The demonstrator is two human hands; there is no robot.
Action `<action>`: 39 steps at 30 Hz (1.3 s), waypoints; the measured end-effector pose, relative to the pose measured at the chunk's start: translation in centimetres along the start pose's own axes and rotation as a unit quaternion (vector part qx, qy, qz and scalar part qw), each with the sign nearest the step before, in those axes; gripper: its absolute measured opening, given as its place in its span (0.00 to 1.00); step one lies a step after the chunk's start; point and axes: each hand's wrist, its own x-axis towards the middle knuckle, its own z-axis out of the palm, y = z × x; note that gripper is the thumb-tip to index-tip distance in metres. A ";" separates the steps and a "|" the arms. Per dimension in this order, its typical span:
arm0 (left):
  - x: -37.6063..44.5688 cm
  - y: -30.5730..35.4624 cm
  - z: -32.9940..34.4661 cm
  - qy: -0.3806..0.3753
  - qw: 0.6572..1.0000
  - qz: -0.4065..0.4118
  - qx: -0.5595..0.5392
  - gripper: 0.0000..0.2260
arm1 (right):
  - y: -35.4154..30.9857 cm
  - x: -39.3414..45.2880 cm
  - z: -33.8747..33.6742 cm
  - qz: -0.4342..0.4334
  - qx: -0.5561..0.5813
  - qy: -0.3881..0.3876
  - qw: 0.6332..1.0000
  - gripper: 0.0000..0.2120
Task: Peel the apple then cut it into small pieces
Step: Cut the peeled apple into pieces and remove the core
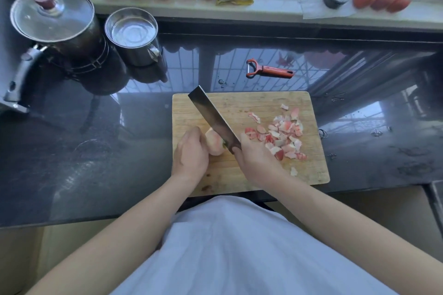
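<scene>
Apple, peeled, sits on the board, my left hand curled over it. My right hand clamps the knife, blade angled across its top. I'd tuck fingertips back, then press straight down, clear of peels.

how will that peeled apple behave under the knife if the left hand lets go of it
The peeled apple looks rounded, so it would probably roll on the cutting board. Its bare flesh is likely wet and slippery. The left hand steadying it beside the knife seems wise.
</scene>
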 end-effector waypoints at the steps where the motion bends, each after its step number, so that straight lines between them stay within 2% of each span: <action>1: 0.0 -0.1 -0.1 0.006 1.000 0.006 -0.004 0.10 | 0.0 -0.1 0.0 0.004 0.000 0.005 1.000 0.05; 5: -1.0 0.2 0.5 -0.002 0.999 0.043 0.015 0.15 | -0.7 0.9 -0.6 0.008 -0.024 0.003 1.000 0.05; 7: -1.0 0.5 1.0 -0.002 0.999 0.032 0.012 0.15 | -1.6 1.7 -1.1 0.010 -0.054 -0.007 0.998 0.06; 12: -0.3 1.6 1.1 0.013 0.997 -0.048 -0.062 0.10 | -3.7 2.3 -2.8 0.021 -0.080 -0.017 0.996 0.07; 17: 2.5 0.7 -0.7 -0.002 0.976 -0.151 -0.156 0.14 | -3.0 0.0 -4.1 0.060 -0.087 -0.035 0.994 0.06; 21: 3.2 0.1 -1.5 -0.056 0.960 -0.168 -0.216 0.12 | -1.0 -2.5 -3.2 0.061 -0.023 0.031 0.997 0.06; 25: 2.9 -0.2 -1.7 -0.062 0.949 -0.168 -0.261 0.11 | 0.7 -3.4 -2.5 0.085 0.058 0.109 0.989 0.06; 29: 2.8 -0.3 -1.9 -0.067 0.930 -0.192 -0.306 0.09 | 1.5 -3.6 -2.3 0.069 0.054 0.116 0.989 0.06; 33: 2.6 -0.5 -2.3 -0.072 0.905 -0.216 -0.360 0.07 | 1.2 -3.7 -1.8 0.049 -0.005 0.112 0.993 0.07; 36: 2.4 -0.4 -2.4 -0.089 0.889 -0.227 -0.389 0.12 | 0.5 -3.7 -1.3 0.036 -0.023 0.099 0.994 0.09; 39: 2.2 -0.3 -2.2 -0.098 0.888 -0.216 -0.393 0.17 | 0.1 -3.7 -1.1 0.031 -0.022 0.086 0.996 0.09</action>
